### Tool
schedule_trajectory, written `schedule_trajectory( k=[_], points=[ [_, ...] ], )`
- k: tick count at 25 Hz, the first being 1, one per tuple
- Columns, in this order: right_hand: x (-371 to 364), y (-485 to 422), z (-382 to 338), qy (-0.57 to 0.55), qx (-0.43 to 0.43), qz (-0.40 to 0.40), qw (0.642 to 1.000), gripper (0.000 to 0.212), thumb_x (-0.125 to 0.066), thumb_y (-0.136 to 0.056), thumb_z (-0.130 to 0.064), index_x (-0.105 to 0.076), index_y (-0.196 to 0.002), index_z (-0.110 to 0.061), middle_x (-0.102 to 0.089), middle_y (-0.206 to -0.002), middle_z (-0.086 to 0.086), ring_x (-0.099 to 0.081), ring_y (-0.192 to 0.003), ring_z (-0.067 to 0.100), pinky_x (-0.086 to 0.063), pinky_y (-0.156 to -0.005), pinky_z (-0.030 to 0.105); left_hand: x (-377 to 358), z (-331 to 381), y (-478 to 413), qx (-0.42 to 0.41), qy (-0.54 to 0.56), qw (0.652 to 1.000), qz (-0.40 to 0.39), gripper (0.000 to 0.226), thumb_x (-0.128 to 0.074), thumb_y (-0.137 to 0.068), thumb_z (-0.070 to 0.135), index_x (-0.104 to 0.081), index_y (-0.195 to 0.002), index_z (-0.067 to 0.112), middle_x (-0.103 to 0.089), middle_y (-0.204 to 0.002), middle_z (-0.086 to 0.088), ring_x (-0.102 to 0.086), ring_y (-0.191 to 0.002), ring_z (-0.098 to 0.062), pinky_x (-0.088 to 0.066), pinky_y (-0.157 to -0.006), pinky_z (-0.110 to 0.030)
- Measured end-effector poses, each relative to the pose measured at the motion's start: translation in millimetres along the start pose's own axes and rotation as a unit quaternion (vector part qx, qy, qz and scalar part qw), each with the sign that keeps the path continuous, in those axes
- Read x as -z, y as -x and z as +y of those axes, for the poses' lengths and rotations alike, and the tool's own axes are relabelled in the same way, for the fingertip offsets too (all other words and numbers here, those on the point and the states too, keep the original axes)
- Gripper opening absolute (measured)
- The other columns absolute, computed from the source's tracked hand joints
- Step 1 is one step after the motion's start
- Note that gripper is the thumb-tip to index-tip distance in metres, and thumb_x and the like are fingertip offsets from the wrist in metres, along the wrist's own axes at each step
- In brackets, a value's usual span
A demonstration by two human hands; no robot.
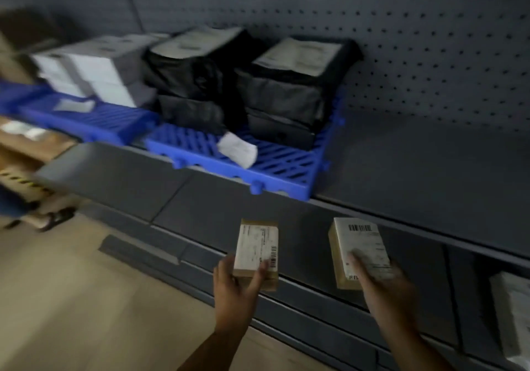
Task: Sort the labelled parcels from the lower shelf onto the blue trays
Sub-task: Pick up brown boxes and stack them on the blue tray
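Note:
My left hand (236, 287) grips a small brown parcel (256, 244) with a white barcode label, held below the shelf edge. In my right hand (381, 281) is a second small brown labelled parcel (358, 249), a little to the right. Above them, on the grey shelf, lies a blue slatted tray (275, 170) carrying two stacks of black parcels (289, 92) with white labels and a loose white paper slip (236, 148). A second blue tray (94, 118) to the left holds white and grey boxes (94, 66).
A grey pegboard wall (401, 41) backs the shelf, whose right part (430, 164) is bare grey. Brown cartons (25, 141) stand at the far left. A white parcel (513, 310) shows on the lower shelf at the right edge. Wooden floor (86, 299) lies below.

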State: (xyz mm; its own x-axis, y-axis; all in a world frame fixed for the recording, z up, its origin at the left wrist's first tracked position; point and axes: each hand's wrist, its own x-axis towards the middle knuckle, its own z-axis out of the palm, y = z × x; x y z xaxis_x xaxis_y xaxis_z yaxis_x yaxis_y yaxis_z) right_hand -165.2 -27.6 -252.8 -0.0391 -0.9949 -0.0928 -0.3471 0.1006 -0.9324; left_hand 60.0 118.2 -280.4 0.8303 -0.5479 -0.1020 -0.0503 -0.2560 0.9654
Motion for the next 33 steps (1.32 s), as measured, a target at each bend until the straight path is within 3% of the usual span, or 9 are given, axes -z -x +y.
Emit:
schedule_trajectory(
  k=[2, 5, 8, 11, 14, 18, 23, 29, 33],
  points=[
    [-22.8, 8.6, -27.0, 0.013, 0.037, -0.072, 0.997, 0.048, -0.086, -0.067, -0.062, -0.071, -0.094, -0.026, -0.073, -0.083, -0.009, -0.061, -0.064, -0.01, -0.042, -0.047, 0.006, 29.6, 6.3, 13.3, -0.003, -0.013, 0.998, 0.062, 0.076, -0.076, -0.06, 0.079, -0.059, -0.115, 0.03, -0.064, -0.116, -0.001, -0.07, -0.101, -0.014, -0.064, -0.082, -0.031],
    [-61.3, 28.2, -55.4, 0.02, 0.071, -0.177, 0.981, 0.051, -0.088, -0.068, -0.053, -0.07, -0.1, -0.018, -0.075, -0.09, -0.001, -0.068, -0.073, 0.005, -0.051, -0.055, 0.021, 73.7, 14.1, 32.5, 0.004, 0.003, 0.988, 0.152, 0.073, -0.075, -0.059, 0.082, -0.058, -0.113, 0.035, -0.068, -0.115, -0.001, -0.07, -0.099, -0.013, -0.062, -0.08, -0.028],
    [-107.4, 59.9, -81.8, 0.033, 0.104, -0.277, 0.955, 0.054, -0.085, -0.062, -0.061, -0.069, -0.094, -0.021, -0.075, -0.084, -0.003, -0.072, -0.071, 0.013, -0.06, -0.054, 0.033, 125.1, 21.5, 44.9, 0.0, 0.012, 0.974, 0.227, 0.066, -0.076, -0.064, 0.08, -0.059, -0.113, 0.039, -0.067, -0.116, 0.004, -0.067, -0.106, -0.013, -0.06, -0.087, -0.03],
    [-156.2, 104.2, -111.6, 0.028, 0.144, -0.348, 0.926, 0.062, -0.078, -0.056, -0.073, -0.068, -0.091, -0.023, -0.074, -0.082, -0.008, -0.072, -0.07, 0.009, -0.056, -0.05, 0.025, 178.9, 26.4, 50.7, 0.003, 0.024, 0.952, 0.304, 0.056, -0.078, -0.072, 0.066, -0.06, -0.115, 0.035, -0.069, -0.117, 0.002, -0.068, -0.11, -0.017, -0.06, -0.091, -0.041],
    [-204.2, 155.9, -144.4, 0.03, 0.203, -0.405, 0.891, 0.062, -0.074, -0.055, -0.078, -0.067, -0.086, -0.025, -0.073, -0.077, -0.011, -0.069, -0.06, 0.0, -0.05, -0.042, 0.017, 235.1, 23.9, 50.9, 0.014, 0.019, 0.917, 0.399, 0.044, -0.078, -0.08, 0.057, -0.065, -0.115, 0.034, -0.073, -0.11, 0.006, -0.071, -0.099, -0.009, -0.059, -0.081, -0.026],
    [-263.6, 207.8, -183.5, 0.039, 0.252, -0.429, 0.867, 0.057, -0.075, -0.06, -0.076, -0.067, -0.082, -0.024, -0.073, -0.072, -0.009, -0.068, -0.056, -0.002, -0.052, -0.04, 0.02, 306.3, 20.5, 32.8, 0.024, 0.026, 0.888, 0.459, 0.043, -0.078, -0.082, 0.053, -0.066, -0.116, 0.029, -0.068, -0.108, 0.004, -0.068, -0.098, -0.013, -0.061, -0.088, -0.041],
    [-333.8, 248.5, -224.6, 0.041, 0.232, -0.418, 0.877, 0.063, -0.074, -0.056, -0.079, -0.068, -0.085, -0.023, -0.074, -0.075, -0.008, -0.069, -0.056, 0.001, -0.054, -0.043, 0.022, 388.6, 10.1, -12.3, 0.031, 0.015, 0.884, 0.466, 0.058, -0.075, -0.081, 0.061, -0.067, -0.124, 0.024, -0.067, -0.112, 0.004, -0.067, -0.101, -0.014, -0.061, -0.09, -0.044],
    [-416.3, 283.4, -268.0, 0.025, 0.206, -0.404, 0.891, 0.064, -0.074, -0.054, -0.076, -0.069, -0.089, -0.022, -0.074, -0.071, -0.005, -0.068, -0.054, -0.004, -0.049, -0.04, 0.016, 468.1, 9.7, -89.6, 0.039, 0.046, 0.894, 0.444, 0.064, -0.071, -0.078, 0.068, -0.061, -0.127, 0.027, -0.069, -0.106, 0.011, -0.067, -0.094, -0.003, -0.053, -0.066, -0.015],
    [-487.0, 287.5, -306.4, 0.015, 0.213, -0.398, 0.892, 0.066, -0.072, -0.055, -0.078, -0.067, -0.091, -0.023, -0.073, -0.074, -0.004, -0.068, -0.056, -0.006, -0.05, -0.041, 0.016, 503.8, 24.0, -166.1, 0.015, 0.057, 0.899, 0.434, 0.067, -0.059, -0.074, 0.079, -0.06, -0.123, 0.032, -0.067, -0.1, 0.018, -0.065, -0.091, 0.001, -0.05, -0.06, -0.011]
  ],
)
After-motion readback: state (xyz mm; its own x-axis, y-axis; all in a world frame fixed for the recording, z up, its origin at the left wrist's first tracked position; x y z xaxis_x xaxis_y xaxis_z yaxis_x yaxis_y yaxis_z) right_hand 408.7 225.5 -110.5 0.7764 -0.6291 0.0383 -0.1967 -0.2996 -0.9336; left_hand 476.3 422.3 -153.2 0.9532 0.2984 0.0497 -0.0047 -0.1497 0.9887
